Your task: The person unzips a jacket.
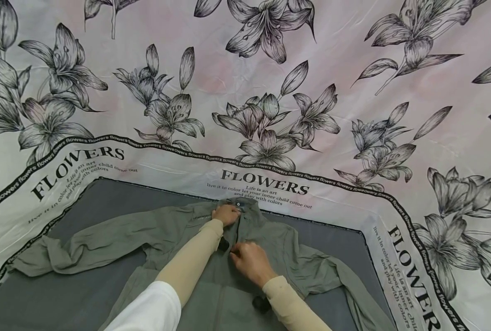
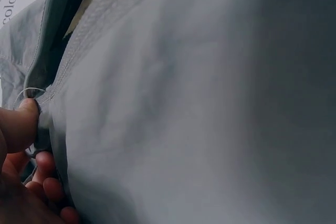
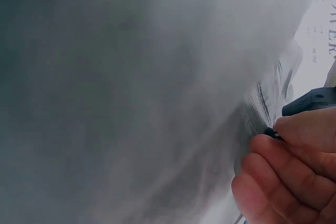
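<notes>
A grey-green jacket point(image 1: 162, 230) lies spread front up, sleeves out to both sides, its collar point(image 1: 251, 202) at the far end. Near the collar, my left hand point(image 1: 226, 214) pinches the front edge; in the left wrist view the thumb point(image 2: 21, 124) presses the cloth against curled fingers. Lower on the front opening is my right hand point(image 1: 251, 262). Its thumb and forefinger pinch a small dark zipper pull point(image 3: 273, 133), beside the zipper teeth point(image 3: 260, 103) in the right wrist view. Jacket cloth fills most of both wrist views, partly blurred.
Under the jacket is a dark grey surface point(image 1: 125, 193), framed by a white border printed "FLOWERS" point(image 1: 266, 182). Beyond it spreads pale cloth with lily drawings point(image 1: 266, 115). A black object point(image 1: 261, 303) sits by the right wrist, another point(image 1: 223, 244) by the left.
</notes>
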